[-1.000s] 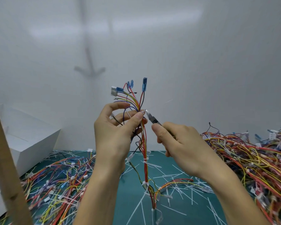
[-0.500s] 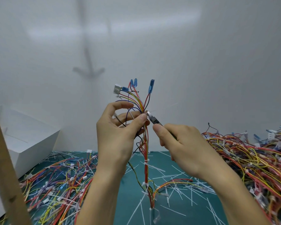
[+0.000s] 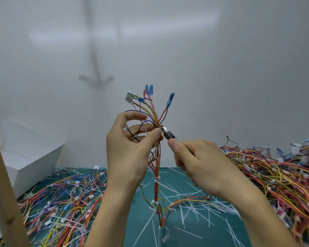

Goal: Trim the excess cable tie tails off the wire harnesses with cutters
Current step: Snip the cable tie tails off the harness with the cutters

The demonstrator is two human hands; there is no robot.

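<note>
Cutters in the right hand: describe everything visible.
The cutters are small: bright metal nose, dark body behind it, handles hidden inside the right hand that grips them. They tilt up and left, nose at the wire harness, right beside the thumb tip of the left hand. Whether the jaws are shut is unclear.

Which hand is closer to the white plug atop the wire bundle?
Left. The left hand, pinching the wire bundle, sits just below the white plug; the right hand, holding the cutters, is lower and farther right.
</note>
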